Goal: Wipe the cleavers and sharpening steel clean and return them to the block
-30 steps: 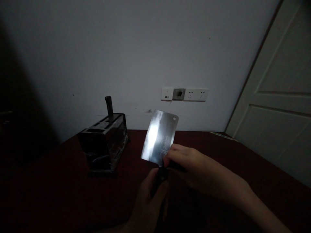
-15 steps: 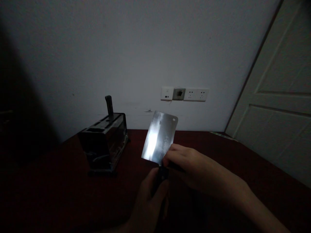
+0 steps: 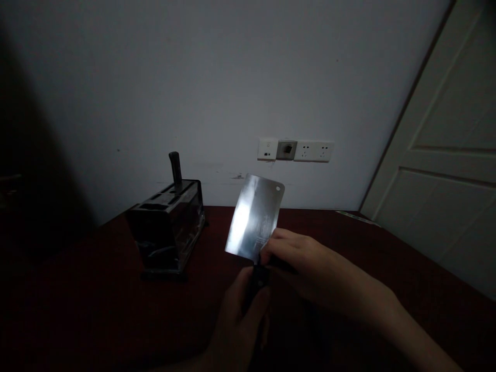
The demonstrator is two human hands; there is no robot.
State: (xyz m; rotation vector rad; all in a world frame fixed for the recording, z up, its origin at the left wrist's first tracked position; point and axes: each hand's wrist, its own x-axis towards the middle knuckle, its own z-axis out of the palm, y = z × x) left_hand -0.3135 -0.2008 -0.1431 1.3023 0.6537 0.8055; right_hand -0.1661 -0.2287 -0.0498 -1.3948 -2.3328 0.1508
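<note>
A cleaver [image 3: 253, 219] with a broad shiny blade is tilted upright above the table, its top leaning slightly right. There is a small hole in the blade's upper right corner and faint marking low on its face. My left hand [image 3: 242, 315] is wrapped round the black handle, thumb along it. At the blade's lower right, my right hand [image 3: 300, 258] is closed, its fingertips against the blade's base just above the handle. A dark shape shows under the right fingers; whether it is an object or shadow is unclear.
Left of the cleaver, a black knife block [image 3: 166, 227] stands on the dark red table [image 3: 217, 222], one black-handled knife [image 3: 175, 168] in it. Behind are a pale wall with a row of sockets [image 3: 294, 150] and, at right, a white door [image 3: 445, 155]. The light is dim.
Both hands keep nearly the same place on the cleaver. The blade has risen very slightly, and the view has shifted a little.
</note>
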